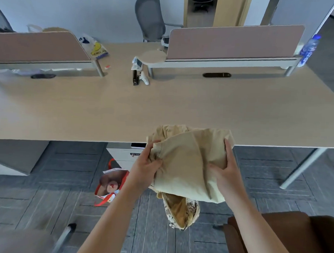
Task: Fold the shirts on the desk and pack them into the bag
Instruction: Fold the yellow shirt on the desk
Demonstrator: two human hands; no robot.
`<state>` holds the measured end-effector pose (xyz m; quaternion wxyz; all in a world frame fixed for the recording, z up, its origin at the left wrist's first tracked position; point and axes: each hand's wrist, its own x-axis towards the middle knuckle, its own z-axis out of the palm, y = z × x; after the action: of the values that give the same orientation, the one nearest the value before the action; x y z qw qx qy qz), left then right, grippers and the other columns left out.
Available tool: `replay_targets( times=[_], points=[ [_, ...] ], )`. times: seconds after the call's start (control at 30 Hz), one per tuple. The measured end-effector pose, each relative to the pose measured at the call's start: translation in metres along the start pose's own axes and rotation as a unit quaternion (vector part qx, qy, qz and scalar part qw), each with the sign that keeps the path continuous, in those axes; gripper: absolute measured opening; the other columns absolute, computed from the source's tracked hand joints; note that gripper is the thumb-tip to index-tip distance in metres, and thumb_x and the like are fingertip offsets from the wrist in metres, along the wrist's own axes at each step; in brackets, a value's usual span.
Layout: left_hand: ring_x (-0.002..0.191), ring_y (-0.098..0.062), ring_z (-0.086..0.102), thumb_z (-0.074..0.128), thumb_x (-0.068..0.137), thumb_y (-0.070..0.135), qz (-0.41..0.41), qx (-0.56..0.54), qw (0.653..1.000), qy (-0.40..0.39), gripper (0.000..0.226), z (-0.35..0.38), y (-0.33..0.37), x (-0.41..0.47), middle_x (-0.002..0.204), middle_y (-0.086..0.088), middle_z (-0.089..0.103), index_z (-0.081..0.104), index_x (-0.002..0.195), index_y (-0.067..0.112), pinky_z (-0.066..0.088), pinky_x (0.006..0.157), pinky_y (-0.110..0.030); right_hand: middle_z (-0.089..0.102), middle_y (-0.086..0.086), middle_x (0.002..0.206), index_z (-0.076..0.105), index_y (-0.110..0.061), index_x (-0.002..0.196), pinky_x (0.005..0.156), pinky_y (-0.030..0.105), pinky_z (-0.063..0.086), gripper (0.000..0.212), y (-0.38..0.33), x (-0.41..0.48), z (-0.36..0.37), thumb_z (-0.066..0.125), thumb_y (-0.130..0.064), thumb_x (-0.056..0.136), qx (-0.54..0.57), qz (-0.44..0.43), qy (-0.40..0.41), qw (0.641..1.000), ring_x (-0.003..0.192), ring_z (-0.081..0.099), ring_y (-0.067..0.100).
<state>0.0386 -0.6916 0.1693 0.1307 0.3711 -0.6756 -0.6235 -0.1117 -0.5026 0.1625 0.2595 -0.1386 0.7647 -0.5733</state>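
I hold a folded beige shirt [187, 161] bundle in the air at the near edge of the wooden desk [125, 109]. My left hand [145, 167] grips its left side, thumb on top. My right hand [224, 168] grips its right side, fingers curled over the fabric. A patterned tan part of the bundle [182, 212] hangs below the folded top. A red and white shopping bag [111, 183] stands open on the floor, below and left of my left hand.
Two desk dividers [235, 41] stand at the back. A black stapler and a white object [138, 78] lie mid-desk, a plastic bag [94, 46] further left, a water bottle [309, 50] far right. A white drawer unit [123, 155] sits under the desk. A brown chair [291, 234] is at lower right.
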Motion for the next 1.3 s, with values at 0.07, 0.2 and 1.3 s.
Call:
replay_targets(
  times=[0.07, 0.2, 1.3],
  points=[
    [0.105, 0.002, 0.064, 0.055, 0.094, 0.0, -0.019, -0.022, 1.0, -0.002, 0.078, -0.006, -0.028, 0.007, 0.108, 0.026, 0.07, 0.056, 0.093, 0.078, 0.049, 0.088, -0.023, 0.035, -0.017, 0.152, 0.019, -0.056, 0.152, 0.091, 0.029, 0.039, 0.084, 0.02, 0.0, 0.016, 0.062, -0.012, 0.094, 0.002, 0.012, -0.001, 1.0, 0.117, 0.048, 0.008],
    [0.113, -0.004, 0.059, 0.059, 0.093, 0.007, -0.042, -0.019, 0.999, -0.016, 0.063, -0.008, -0.095, 0.016, 0.121, 0.016, 0.064, 0.055, 0.104, 0.069, 0.046, 0.087, -0.022, 0.043, -0.015, 0.147, 0.024, -0.058, 0.15, 0.096, 0.034, 0.038, 0.082, 0.079, 0.002, 0.046, 0.063, -0.013, 0.093, -0.025, 0.053, 0.013, 0.998, 0.124, 0.047, 0.012],
    [0.115, -0.018, 0.06, 0.059, 0.079, 0.015, -0.214, -0.136, 0.967, 0.003, 0.049, 0.091, -0.489, 0.163, 0.119, 0.016, 0.066, 0.06, 0.106, 0.056, 0.049, 0.102, -0.048, 0.045, -0.018, 0.134, 0.025, -0.05, 0.152, 0.083, 0.03, 0.049, 0.077, 0.467, 0.157, 0.144, 0.054, -0.011, 0.093, -0.134, 0.098, -0.072, 0.983, 0.107, 0.056, 0.01]
  ],
)
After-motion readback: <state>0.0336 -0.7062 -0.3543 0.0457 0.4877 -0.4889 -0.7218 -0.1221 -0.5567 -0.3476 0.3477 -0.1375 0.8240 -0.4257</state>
